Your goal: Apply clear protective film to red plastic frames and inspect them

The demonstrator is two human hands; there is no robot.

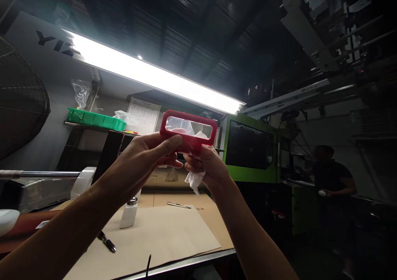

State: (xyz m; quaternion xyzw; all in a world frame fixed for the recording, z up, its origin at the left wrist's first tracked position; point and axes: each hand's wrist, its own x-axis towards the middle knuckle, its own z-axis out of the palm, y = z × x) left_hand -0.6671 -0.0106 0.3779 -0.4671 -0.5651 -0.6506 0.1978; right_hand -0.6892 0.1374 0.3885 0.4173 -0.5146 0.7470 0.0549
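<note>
Both hands hold up a red plastic frame (190, 146) with a clear, see-through window, in front of the bright lamp. My left hand (149, 149) grips its left lower edge, thumb on the near face. At the lower right, my right hand (211, 162) is closed around the part and a crumpled white cloth or tissue (196, 181), whose end hangs below the fingers. Some white material also shows through the window. Below the hands, a white bottle with a metal cap (129, 214) stands on the paper-covered table (167, 234).
A pen-like tool (179, 205) and a dark-handled tool (107, 242) lie on the table. Behind are a green tray (96, 119) on a shelf and a long lamp (155, 73). A green machine (251, 147) and a person (333, 172) are on the right.
</note>
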